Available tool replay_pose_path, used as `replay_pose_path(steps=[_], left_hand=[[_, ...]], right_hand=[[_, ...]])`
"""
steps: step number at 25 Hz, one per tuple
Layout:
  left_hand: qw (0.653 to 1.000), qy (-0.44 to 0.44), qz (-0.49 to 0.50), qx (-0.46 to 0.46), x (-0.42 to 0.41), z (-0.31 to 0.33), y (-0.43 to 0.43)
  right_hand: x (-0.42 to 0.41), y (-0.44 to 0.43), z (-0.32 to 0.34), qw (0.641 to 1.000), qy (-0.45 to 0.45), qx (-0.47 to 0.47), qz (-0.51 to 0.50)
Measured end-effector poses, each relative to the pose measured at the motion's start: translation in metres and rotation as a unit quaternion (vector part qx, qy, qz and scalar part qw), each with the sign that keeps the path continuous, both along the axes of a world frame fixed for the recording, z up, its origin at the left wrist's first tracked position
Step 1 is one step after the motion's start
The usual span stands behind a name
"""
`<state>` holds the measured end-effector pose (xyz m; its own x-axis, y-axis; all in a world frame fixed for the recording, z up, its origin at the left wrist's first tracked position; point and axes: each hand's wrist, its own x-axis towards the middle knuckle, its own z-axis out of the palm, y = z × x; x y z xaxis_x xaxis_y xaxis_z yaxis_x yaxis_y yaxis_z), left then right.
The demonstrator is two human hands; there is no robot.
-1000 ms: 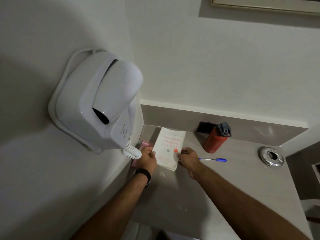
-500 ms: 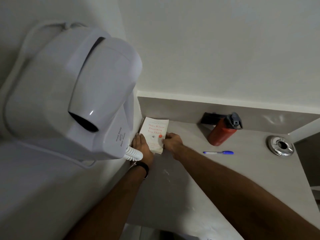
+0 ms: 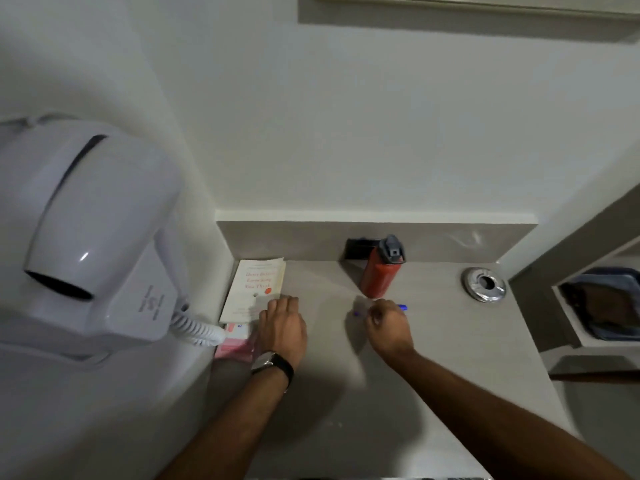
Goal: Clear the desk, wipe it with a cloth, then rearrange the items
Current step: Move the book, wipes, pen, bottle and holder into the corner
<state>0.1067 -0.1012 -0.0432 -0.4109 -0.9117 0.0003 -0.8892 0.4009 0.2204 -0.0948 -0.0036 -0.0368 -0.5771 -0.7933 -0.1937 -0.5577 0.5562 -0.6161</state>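
Right grip is pinched on the blue pen; left grip, fingers apart, is laid flat on the book, squaring it into the tabletop corner.

Book in desk left rear corner; bottle right of it, pen before bottle

Left hand resting on white book, right hand closing over blue pen, red bottle behind
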Motion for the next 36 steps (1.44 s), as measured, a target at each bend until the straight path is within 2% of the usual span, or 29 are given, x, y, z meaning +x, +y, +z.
replay_pose_path(steps=[3,7,10,14,18,21,24,26,31,34,36], left_hand=[[0.997,0.004,-0.062,0.042,-0.048,-0.005,0.016],[0.984,-0.003,-0.125,0.129,-0.098,-0.02,0.028],[0.982,-0.065,-0.142,0.106,-0.111,-0.033,0.026],[0.98,-0.098,-0.159,0.068,-0.108,-0.035,0.023],[0.971,-0.152,-0.173,0.06,-0.075,-0.028,0.016],[0.974,-0.19,-0.116,0.051,-0.044,-0.016,-0.004],[0.987,-0.14,0.032,0.072,-0.031,-0.004,-0.026],[0.987,-0.109,0.083,0.083,-0.032,-0.005,-0.037],[0.984,-0.128,0.071,0.103,-0.042,-0.018,-0.051],[0.982,-0.133,0.06,0.121,-0.044,-0.022,-0.059],[0.98,-0.131,0.057,0.138,-0.042,-0.021,-0.065]], right_hand=[[-0.043,0.018,-0.004,0.999,0.033,0.032,-0.029],[-0.074,0.021,-0.022,0.992,0.054,0.096,0.053],[-0.081,0.018,-0.034,0.986,0.073,0.114,0.101],[-0.066,0.019,-0.047,0.97,0.117,0.1,0.19],[-0.039,0.012,-0.047,0.98,0.053,0.042,0.187],[-0.022,-0.006,-0.037,0.992,-0.074,-0.027,0.095],[-0.018,-0.027,-0.036,0.992,-0.116,-0.039,-0.035],[-0.021,-0.037,-0.037,0.986,-0.126,-0.037,-0.107],[-0.034,-0.051,-0.039,0.968,-0.098,-0.054,-0.226],[-0.043,-0.056,-0.042,0.961,-0.069,-0.082,-0.255],[-0.049,-0.059,-0.042,0.957,-0.08,-0.103,-0.26]])
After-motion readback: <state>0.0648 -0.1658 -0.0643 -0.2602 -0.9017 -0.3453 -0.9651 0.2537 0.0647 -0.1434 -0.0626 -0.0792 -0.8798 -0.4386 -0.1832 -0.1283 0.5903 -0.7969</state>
